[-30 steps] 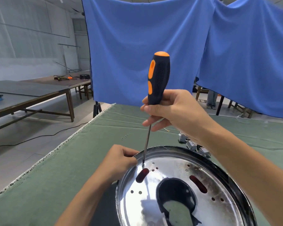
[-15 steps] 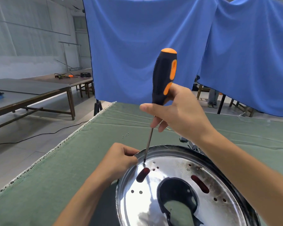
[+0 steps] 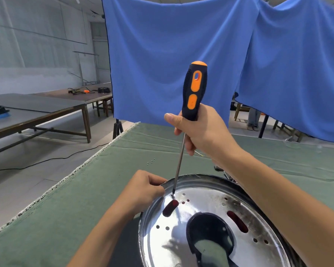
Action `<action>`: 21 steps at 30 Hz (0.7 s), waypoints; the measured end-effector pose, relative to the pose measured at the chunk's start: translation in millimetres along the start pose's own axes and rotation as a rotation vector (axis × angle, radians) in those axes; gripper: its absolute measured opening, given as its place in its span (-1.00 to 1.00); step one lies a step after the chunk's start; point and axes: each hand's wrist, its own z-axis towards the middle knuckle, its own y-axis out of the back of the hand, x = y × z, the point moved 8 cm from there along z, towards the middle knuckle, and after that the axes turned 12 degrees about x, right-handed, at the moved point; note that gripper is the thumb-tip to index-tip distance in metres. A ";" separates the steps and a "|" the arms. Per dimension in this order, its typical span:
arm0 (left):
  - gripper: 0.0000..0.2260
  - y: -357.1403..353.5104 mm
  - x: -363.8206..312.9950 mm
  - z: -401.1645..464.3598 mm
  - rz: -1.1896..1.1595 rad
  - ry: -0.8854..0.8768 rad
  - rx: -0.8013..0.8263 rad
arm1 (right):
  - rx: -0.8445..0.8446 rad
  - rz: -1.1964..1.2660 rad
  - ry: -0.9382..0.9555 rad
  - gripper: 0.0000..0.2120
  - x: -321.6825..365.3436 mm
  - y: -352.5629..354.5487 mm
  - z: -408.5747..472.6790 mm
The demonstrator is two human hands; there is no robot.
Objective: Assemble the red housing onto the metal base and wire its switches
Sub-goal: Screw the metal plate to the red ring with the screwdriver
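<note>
Metal base (image 3: 204, 224): right hand (image 3: 202, 132) grips screwdriver (image 3: 193, 93), tip down.

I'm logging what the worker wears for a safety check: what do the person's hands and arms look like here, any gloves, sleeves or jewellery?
Both hands are bare: no gloves on the left hand or the right hand. Both forearms are uncovered as far as the frame shows, with no sleeve edge in view. No watch, bracelet or ring is visible, and no markings or tape.
</note>
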 end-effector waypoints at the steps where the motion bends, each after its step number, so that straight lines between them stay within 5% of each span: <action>1: -0.70 0.3 -0.9 -0.3 0.005 -0.003 -0.007 | 0.026 -0.026 -0.014 -0.68 0.9 -2.8 -0.9; 7: -0.72 0.7 -1.8 0.2 -0.006 -0.004 -0.027 | 0.116 0.151 -0.005 -0.88 2.9 -12.2 -2.3; 15: -0.70 1.8 -3.4 -0.4 -0.008 -0.008 -0.039 | -0.012 0.182 0.082 -0.87 -4.4 -7.2 -5.2; 21: -0.70 -0.1 -1.9 -2.1 -0.007 0.006 -0.016 | 0.060 0.153 0.144 -0.87 3.0 -14.1 -7.3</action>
